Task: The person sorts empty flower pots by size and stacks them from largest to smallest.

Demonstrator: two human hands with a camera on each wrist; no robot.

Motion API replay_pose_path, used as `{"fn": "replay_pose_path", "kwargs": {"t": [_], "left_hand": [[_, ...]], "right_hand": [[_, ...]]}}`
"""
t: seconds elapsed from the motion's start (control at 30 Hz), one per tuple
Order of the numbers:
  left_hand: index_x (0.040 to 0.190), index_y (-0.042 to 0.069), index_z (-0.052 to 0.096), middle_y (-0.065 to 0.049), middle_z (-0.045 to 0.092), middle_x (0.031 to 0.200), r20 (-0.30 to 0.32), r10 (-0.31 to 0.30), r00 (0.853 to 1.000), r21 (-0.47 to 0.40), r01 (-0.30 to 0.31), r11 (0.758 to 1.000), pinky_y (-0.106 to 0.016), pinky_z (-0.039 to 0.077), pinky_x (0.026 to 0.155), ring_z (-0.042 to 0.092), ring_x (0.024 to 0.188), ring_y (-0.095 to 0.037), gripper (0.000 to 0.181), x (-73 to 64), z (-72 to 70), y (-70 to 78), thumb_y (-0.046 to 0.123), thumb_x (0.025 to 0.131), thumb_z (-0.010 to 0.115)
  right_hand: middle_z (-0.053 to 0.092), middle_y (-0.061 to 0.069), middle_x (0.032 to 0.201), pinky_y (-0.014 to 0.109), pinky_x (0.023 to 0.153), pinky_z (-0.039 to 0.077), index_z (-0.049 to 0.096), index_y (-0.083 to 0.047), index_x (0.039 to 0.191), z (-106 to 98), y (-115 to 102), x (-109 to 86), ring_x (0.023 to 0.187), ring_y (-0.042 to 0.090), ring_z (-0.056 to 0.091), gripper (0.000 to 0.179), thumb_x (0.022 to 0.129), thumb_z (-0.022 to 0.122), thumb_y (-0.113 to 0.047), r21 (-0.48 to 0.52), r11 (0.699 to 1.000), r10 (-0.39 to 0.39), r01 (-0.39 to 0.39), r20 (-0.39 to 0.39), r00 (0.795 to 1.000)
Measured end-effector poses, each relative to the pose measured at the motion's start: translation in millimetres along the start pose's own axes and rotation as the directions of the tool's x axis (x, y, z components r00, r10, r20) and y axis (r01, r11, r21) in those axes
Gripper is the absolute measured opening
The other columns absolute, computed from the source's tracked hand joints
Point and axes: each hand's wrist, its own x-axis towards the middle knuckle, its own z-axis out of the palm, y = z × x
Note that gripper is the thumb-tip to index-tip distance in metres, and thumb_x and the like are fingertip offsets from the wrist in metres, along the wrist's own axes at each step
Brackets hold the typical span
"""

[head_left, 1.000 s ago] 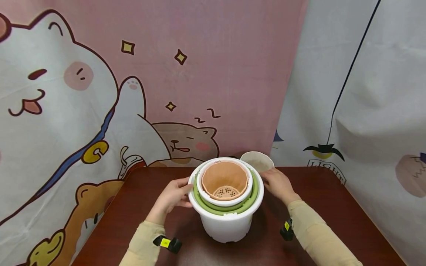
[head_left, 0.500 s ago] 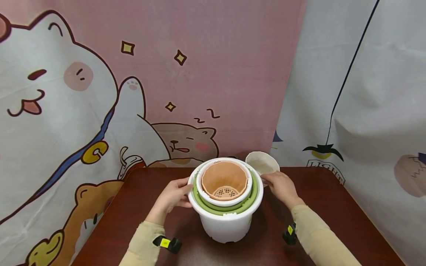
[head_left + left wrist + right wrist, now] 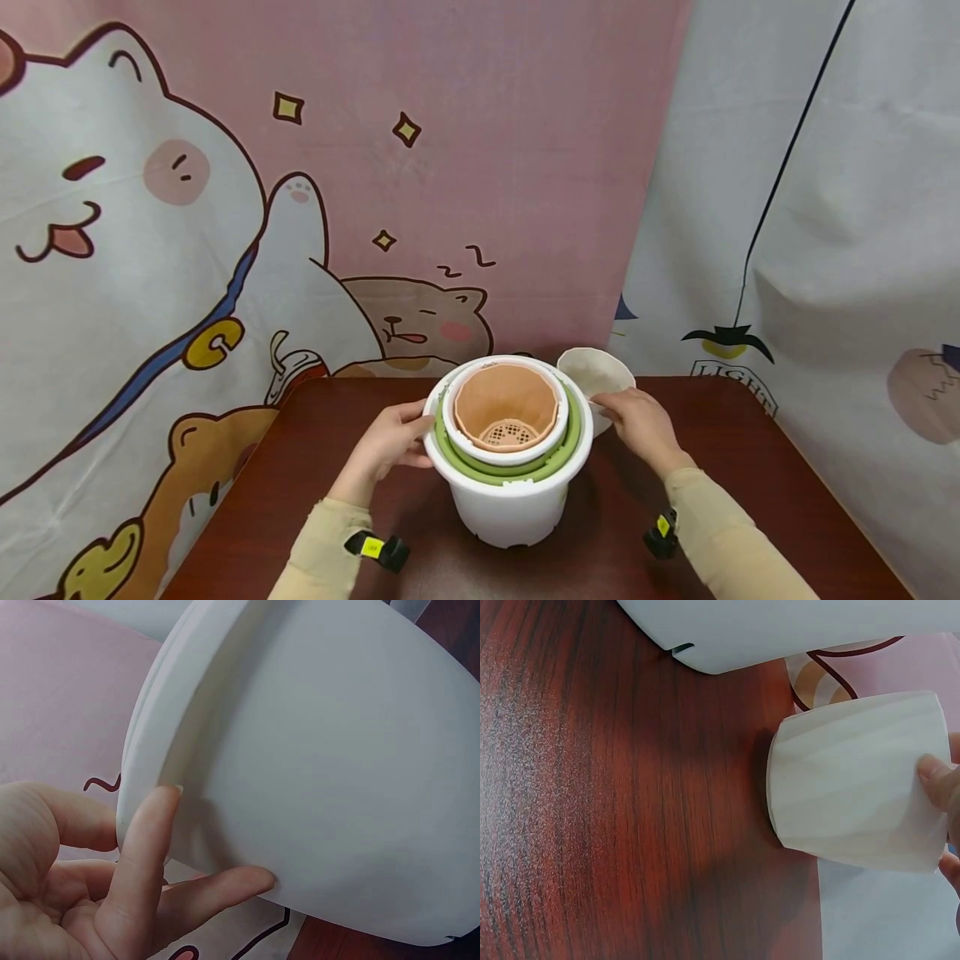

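A large white flowerpot (image 3: pixel 510 515) stands upright mid-table. Nested inside it are a green pot (image 3: pixel 480 476), a smaller white pot (image 3: pixel 506 458) and an orange pot (image 3: pixel 504 396) with a perforated bottom. My left hand (image 3: pixel 392 437) holds the large pot's rim at its left side; in the left wrist view, thumb and fingers meet the white wall (image 3: pixel 337 765) under the rim. Behind and right of the stack, a cream pot with a faceted wall (image 3: pixel 855 780) tilts slightly. My right hand (image 3: pixel 639 421) pinches its rim. The stack partly hides that pot in the head view.
The brown wooden table (image 3: pixel 712 500) ends at a back edge just behind the cream pot. A cartoon-printed cloth (image 3: pixel 525 167) hangs behind it, with a whitish cloth (image 3: pixel 847 208) on the right. Each sleeve carries a black wrist camera (image 3: pixel 378 550).
My right hand and the cream pot have moved a little rightward from behind the stack, then slightly down. My left hand and the nested pots have stayed in place.
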Motion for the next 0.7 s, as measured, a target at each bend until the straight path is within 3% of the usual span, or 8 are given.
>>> {"fn": "replay_pose_path", "kwargs": {"t": [0.33, 0.7], "left_hand": [[0.144, -0.002, 0.048, -0.016, 0.066, 0.099, 0.010, 0.000, 1.000, -0.006, 0.000, 1.000, -0.037, 0.062, 0.057, 0.068, 0.069, -0.022, 0.047, 0.9, -0.4, -0.4, 0.013, 0.101, 0.056], [0.144, -0.002, 0.048, -0.016, 0.065, 0.100, 0.004, 0.000, 1.000, 0.000, 0.000, 1.000, -0.038, 0.062, 0.057, 0.068, 0.069, -0.022, 0.047, 0.0, 0.3, 1.1, 0.014, 0.101, 0.056]], "right_hand": [[0.073, 0.001, 0.098, 0.048, 0.081, 0.055, 0.075, -0.015, 0.108, -10, 1, -8.1, 0.087, 0.026, 0.065, 0.026, 0.084, 0.076, -0.004, 0.016, 1.000, 0.010, -0.010, -0.034, 0.999], [0.073, 0.005, 0.101, 0.050, 0.078, 0.057, 0.074, -0.013, 0.112, -24, 3, -16.6, 0.090, 0.028, 0.067, 0.029, 0.085, 0.076, -0.005, 0.053, 0.996, 0.072, -0.071, -0.017, 0.997]]}}
